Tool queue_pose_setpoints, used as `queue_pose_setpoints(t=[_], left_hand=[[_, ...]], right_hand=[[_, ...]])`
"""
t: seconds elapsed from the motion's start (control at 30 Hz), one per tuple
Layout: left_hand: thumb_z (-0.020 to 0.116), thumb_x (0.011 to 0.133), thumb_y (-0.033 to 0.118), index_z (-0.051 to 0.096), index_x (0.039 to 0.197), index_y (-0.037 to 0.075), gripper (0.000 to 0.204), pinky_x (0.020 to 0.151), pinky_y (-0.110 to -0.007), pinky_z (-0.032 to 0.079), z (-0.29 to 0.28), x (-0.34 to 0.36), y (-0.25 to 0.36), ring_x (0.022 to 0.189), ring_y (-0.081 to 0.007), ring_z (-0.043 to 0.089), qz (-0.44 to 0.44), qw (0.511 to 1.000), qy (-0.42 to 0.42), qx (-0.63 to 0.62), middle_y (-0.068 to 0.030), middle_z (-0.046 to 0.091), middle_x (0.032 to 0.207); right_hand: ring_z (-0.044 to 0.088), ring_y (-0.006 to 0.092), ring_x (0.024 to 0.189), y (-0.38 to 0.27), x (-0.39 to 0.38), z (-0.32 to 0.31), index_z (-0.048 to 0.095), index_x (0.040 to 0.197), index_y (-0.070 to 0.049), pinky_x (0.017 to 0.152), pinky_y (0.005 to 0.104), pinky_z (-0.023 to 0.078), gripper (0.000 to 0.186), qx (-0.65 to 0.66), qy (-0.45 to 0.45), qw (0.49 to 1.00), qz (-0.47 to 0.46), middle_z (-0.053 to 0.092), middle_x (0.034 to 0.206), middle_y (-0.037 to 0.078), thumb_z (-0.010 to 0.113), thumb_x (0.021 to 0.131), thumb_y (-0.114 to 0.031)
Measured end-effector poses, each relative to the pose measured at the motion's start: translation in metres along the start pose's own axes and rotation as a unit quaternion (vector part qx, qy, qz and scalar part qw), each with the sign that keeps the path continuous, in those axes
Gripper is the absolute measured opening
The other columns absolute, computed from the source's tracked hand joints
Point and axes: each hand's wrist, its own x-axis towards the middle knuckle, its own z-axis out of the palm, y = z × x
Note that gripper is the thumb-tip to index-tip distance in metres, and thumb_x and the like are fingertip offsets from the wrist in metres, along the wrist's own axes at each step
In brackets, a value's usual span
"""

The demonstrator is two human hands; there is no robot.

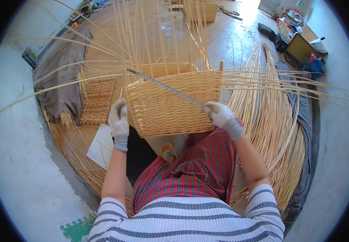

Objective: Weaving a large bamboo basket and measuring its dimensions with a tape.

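Note:
A partly woven wicker basket stands tilted in front of me, with long uncut willow rods rising from its far side and others spreading sideways from its corners. My right hand, in a pale work glove, is closed on one end of a measuring tape. The tape slants across the near woven wall, and its far end reaches the upper left corner. Beside the basket's left edge is my gloved left hand, its fingers loosely bent and apart from the thumb; nothing shows in it.
Bundles of peeled rods lie on the floor at right. At left are a woven panel, a white sheet and a grey cloth over more rods. A wooden box stands at the back.

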Motion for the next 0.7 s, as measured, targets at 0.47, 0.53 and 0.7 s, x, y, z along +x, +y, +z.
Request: queue_pose_setpoints(t=[0.47, 0.53, 0.7], left_hand=[[0.062, 0.094, 0.003, 0.06, 0.129, 0.002, 0.035, 0.091, -0.028, 0.052, 0.017, 0.157, -0.023, 0.098, -0.0152, 0.063, -0.016, 0.988, -0.149, 0.025, -0.0063, 0.066, 0.113], [0.059, 0.097, 0.006, 0.063, 0.125, 0.001, 0.029, 0.086, -0.028, 0.054, 0.024, 0.156, -0.008, 0.094, -0.0139, 0.064, -0.051, 0.988, -0.144, 0.011, -0.0055, 0.067, 0.109], [0.06, 0.098, 0.013, 0.06, 0.129, 0.003, 0.032, 0.087, -0.031, 0.057, 0.002, 0.164, -0.022, 0.097, -0.0164, 0.067, -0.083, 0.976, -0.181, -0.086, -0.0063, 0.069, 0.111]], right_hand=[[0.065, 0.0361, 0.094, -0.07, 0.113, -0.088, 0.071, 0.101, -0.009, 0.081, 0.0453, 0.051, 0.034, -0.3, -0.026, 0.951, -0.071, 0.069, 0.098, 0.017, 0.056, 0.093, -0.039], [0.065, 0.0356, 0.094, -0.052, 0.127, -0.099, 0.071, 0.101, -0.01, 0.081, 0.045, 0.051, 0.034, -0.3, -0.005, 0.949, -0.096, 0.07, 0.097, 0.017, 0.055, 0.093, -0.039], [0.068, 0.0318, 0.089, 0.002, 0.131, -0.179, 0.074, 0.103, -0.012, 0.081, 0.0399, 0.052, 0.034, -0.252, 0.009, 0.968, 0.005, 0.072, 0.093, 0.014, 0.058, 0.09, -0.04]])
